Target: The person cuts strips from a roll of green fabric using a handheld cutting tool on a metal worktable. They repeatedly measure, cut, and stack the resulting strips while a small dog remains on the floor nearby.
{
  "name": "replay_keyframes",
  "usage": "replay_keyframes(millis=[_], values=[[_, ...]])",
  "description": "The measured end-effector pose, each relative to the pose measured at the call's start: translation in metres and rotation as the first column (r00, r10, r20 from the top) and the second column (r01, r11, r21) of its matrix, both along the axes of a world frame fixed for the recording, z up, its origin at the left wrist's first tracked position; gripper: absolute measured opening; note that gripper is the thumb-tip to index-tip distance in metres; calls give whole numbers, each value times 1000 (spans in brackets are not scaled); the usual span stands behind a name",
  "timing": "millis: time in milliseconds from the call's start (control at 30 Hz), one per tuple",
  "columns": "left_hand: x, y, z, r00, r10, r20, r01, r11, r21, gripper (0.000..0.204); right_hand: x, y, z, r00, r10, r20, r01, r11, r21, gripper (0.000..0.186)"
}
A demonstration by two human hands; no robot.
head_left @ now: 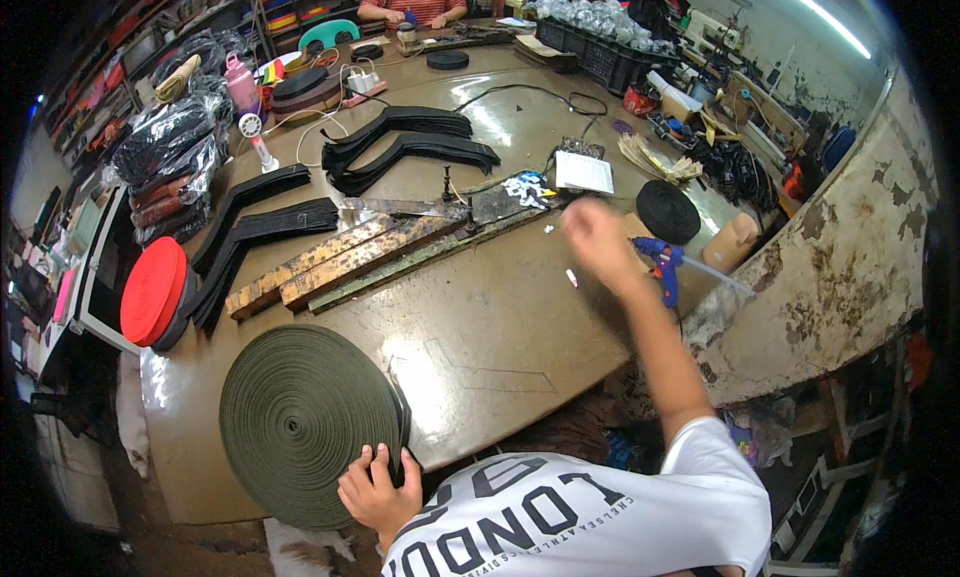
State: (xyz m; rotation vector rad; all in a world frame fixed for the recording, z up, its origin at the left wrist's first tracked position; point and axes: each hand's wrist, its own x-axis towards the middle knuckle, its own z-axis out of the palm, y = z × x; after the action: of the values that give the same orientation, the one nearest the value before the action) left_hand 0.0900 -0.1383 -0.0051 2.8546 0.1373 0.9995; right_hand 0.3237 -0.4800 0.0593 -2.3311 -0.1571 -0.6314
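A big coiled roll of dark green webbing [300, 417] lies at the table's near left, its outer end standing slightly loose along the right side. My left hand [378, 489] grips the roll's near right edge, fingers over the coil and thumb by the loose end. My right hand [597, 242] is raised over the table's right side, smeared by motion; whether it holds anything is hidden. Close to it are a small white notepad [584, 173], a blue glue gun [663, 265] and a black webbing roll [668, 212].
Worn wooden bars [350, 262] with a metal fitting lie across the middle. Bundles of black strips [255, 232] and a red webbing roll [153, 292] are at left. A black crate [600, 57] stands at the back, where another person [420, 2] sits. Cables cross the tabletop.
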Motion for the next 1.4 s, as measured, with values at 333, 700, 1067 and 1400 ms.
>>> replay_keyframes(millis=[333,700,1067,1400], values=[[0,5,20,976,-93,-194,72,991,-113,26,122,-63,55,987,28,161,123,516,-848,12],[47,29,75,758,-427,-494,417,898,-138,63,143,-46,57,983,84,161,142,197,-970,8],[95,22,76,706,-453,-544,596,795,111,57,144,-49,36,998,20,64,51,398,-916,10],[140,29,72,626,-368,-688,654,728,206,66,-46,57,6,642,509,-574,-616,787,9,40]])
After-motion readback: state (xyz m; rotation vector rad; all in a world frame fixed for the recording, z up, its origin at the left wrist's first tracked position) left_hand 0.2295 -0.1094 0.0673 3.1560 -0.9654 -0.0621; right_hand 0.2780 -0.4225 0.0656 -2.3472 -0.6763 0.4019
